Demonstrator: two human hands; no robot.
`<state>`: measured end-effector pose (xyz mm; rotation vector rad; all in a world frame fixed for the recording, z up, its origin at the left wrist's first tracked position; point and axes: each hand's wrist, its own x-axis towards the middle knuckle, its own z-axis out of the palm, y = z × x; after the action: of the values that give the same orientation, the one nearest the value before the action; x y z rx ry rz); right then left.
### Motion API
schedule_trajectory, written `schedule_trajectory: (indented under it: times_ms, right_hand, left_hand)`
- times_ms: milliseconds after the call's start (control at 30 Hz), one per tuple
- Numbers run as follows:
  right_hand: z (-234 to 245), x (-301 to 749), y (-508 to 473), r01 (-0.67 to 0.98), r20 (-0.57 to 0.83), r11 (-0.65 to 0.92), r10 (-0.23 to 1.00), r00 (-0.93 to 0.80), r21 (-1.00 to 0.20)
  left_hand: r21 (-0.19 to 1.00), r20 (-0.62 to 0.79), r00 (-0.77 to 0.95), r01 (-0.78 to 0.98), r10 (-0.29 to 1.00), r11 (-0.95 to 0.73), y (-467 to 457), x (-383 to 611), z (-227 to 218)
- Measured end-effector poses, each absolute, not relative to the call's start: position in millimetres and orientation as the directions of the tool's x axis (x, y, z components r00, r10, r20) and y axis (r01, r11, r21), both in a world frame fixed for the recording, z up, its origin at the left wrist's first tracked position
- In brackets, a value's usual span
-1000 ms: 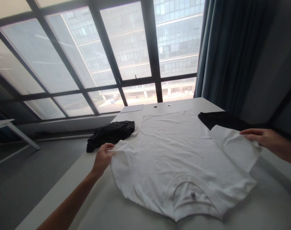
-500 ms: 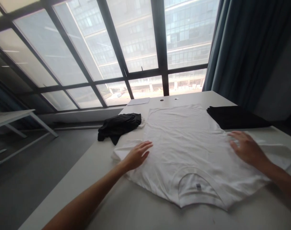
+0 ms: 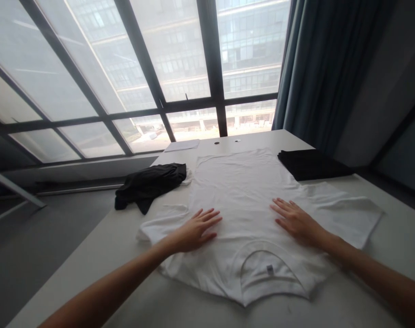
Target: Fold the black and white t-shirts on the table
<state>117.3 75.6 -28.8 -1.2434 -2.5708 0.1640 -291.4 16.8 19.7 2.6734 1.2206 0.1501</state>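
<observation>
A white T-shirt (image 3: 241,196) lies spread on the white table (image 3: 101,255), its neckline and small grey label nearest me and its hem toward the window. My left hand (image 3: 197,230) rests palm down on the left part of the shirt, fingers stretched out. On the right part, below the sleeve, my right hand (image 3: 298,223) lies flat with its fingers apart. Neither hand grips the cloth. Light wrinkles run across the fabric, and both sleeves reach out to the sides.
A crumpled black garment (image 3: 151,182) hangs partly over the table's left edge. Folded black cloth (image 3: 311,164) lies at the right. Paper (image 3: 182,145) sits at the far left corner. Beyond stand windows and a blue-grey curtain (image 3: 306,68); another table's leg (image 3: 16,184) shows at left.
My right hand has moved inward from the right sleeve area onto the shirt's body. My left hand has spread its fingers flat on the cloth. The view has turned slightly right.
</observation>
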Motion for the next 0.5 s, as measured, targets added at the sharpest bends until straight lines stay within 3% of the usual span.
schedule_trajectory:
  times_ms: [167,300,500]
  right_hand:
    - [-26,81,121,0.839,0.181,0.512,0.857,-0.483,-0.184]
    - [-36,132,153,0.851,0.107,0.486,0.874,-0.474,-0.198]
    - [-35,182,149,0.908,0.2,0.387,0.914,-0.354,-0.16]
  left_hand:
    - [0.211,0.041,0.739,0.651,0.672,-0.729,66,-227,16]
    - [0.179,0.019,0.747,0.652,0.665,-0.737,81,-216,-3]
    - [0.192,0.029,0.754,0.64,0.656,-0.744,78,-215,1]
